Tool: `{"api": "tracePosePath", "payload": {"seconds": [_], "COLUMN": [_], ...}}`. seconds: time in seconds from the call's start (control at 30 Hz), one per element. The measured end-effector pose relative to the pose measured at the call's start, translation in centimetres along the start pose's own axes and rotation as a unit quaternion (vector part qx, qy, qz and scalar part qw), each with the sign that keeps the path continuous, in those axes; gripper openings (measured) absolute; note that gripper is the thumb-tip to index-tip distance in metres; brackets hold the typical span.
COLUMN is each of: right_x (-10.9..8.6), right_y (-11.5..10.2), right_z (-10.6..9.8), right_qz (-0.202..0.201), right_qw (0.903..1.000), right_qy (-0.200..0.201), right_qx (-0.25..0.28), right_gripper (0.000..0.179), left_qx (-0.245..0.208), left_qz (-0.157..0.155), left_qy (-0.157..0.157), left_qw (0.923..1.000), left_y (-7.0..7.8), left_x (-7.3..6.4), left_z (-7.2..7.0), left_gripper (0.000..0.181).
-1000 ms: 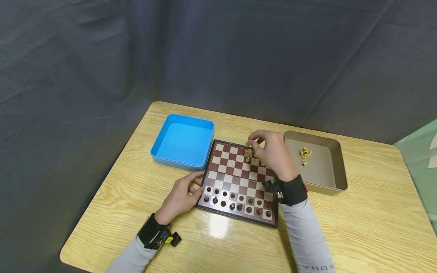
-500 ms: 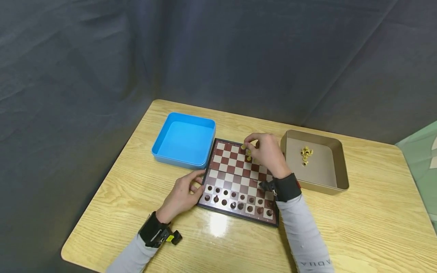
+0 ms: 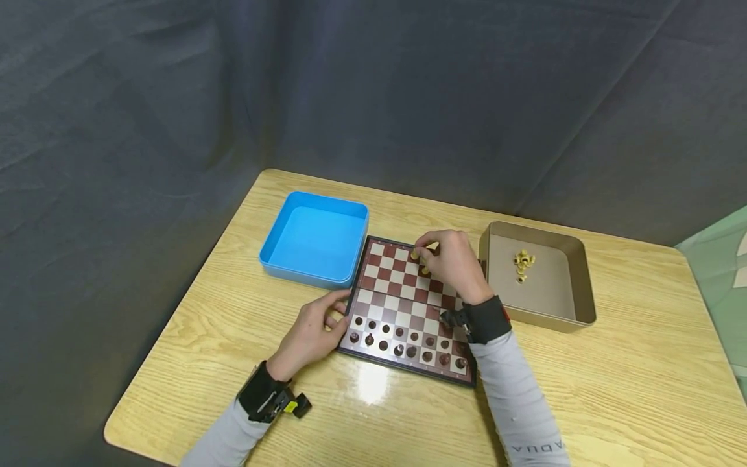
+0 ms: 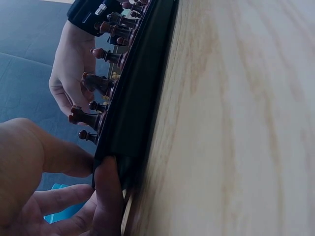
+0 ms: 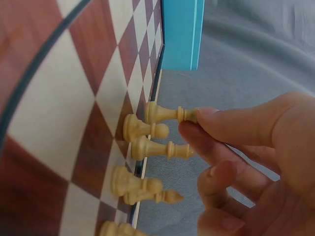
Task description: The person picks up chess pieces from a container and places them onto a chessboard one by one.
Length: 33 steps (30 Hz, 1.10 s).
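Currently, the tan tray (image 3: 551, 292) holds yellow chessmen (image 3: 523, 261); right fingers (image 5: 201, 141) pinch another piece (image 5: 170, 114), left fingers (image 4: 108, 187) grip the chessboard (image 3: 403, 295).

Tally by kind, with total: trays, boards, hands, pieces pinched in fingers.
Trays: 2 (blue tray, tan tray)
Boards: 1 (chessboard)
Hands: 2 (left hand, right hand)
Pinched pieces: 1 (light chess piece)
Total: 6

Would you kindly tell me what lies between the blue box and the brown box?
In the head view, the chessboard with its chess pieces lies between them, the right hand over it.
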State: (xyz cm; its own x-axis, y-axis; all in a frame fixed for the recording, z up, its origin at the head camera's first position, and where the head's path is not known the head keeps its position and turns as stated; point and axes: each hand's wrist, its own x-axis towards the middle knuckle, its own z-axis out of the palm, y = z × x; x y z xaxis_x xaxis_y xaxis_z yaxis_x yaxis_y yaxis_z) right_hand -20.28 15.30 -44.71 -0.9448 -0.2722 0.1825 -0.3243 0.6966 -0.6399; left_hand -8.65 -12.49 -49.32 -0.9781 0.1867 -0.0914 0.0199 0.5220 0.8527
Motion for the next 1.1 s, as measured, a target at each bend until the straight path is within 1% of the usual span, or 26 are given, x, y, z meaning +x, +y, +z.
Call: {"api": "tracePosePath", "payload": {"seconds": [0.17,0.57,0.8,1.1], "right_x": [0.05,0.05,0.04,-0.01], "right_y": [0.10,0.00,0.17,0.02], "right_z": [0.10,0.07,0.08,-0.48], "right_qz": [0.003,0.011,0.018,0.025], "right_qw": [1.0000,0.9999,0.9998,0.9996], "right_qy": [-0.004,-0.006,-0.011,-0.011], "right_qx": [0.000,0.005,0.005,0.006], "right_gripper": [0.015,0.014,0.015,0.017], "left_qx": [-0.001,-0.003,0.000,-0.003], "left_qz": [0.006,0.001,0.002,0.002], "left_qy": [0.003,0.004,0.007,0.006], "left_qw": [1.0000,1.0000,1.0000,1.0000], "left_y": [0.01,0.20,-0.01,0.00], "left_x": [0.06,-0.04,-0.01,-0.01], "left_z": [-0.01,-0.01,0.10,0.10], "left_gripper": [0.056,0.056,0.056,0.056]}}
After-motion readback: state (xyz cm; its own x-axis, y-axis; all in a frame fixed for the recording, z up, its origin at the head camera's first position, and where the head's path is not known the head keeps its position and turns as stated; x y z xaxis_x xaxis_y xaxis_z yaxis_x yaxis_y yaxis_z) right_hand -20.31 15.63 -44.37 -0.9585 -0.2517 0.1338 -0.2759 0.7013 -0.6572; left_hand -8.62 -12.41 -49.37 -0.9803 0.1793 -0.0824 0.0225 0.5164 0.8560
